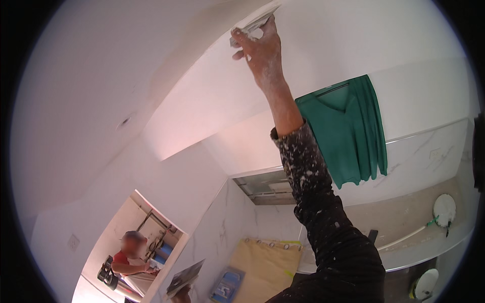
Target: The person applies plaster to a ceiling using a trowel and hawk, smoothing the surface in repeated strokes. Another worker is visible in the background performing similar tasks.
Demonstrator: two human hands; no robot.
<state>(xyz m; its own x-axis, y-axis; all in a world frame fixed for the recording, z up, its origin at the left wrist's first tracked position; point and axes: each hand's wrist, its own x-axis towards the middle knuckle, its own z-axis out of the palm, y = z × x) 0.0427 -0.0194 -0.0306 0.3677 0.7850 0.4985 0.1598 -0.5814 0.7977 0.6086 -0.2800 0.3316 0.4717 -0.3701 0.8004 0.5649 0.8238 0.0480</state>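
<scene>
My right hand [260, 50] is stretched high overhead, its fingers closed round a plastering trowel [257, 21]. The blade lies against the upper wall, near the line where it meets the ceiling. White plaster smears the fingers and the speckled black sleeve. Low in the view, my left hand [182, 295] grips a flat, rectangular metal plaster blade [186, 276], held up with its face tilted. Only part of that hand shows above the lower edge, and its handle is hidden.
A green sweater [343, 131] hangs on the wall right of my arm. Below are a beige cloth [265, 267], a blue plastic box [227, 285], a counter [404, 222] and white round lids [445, 209]. Another person [132, 257] appears through the opening at lower left.
</scene>
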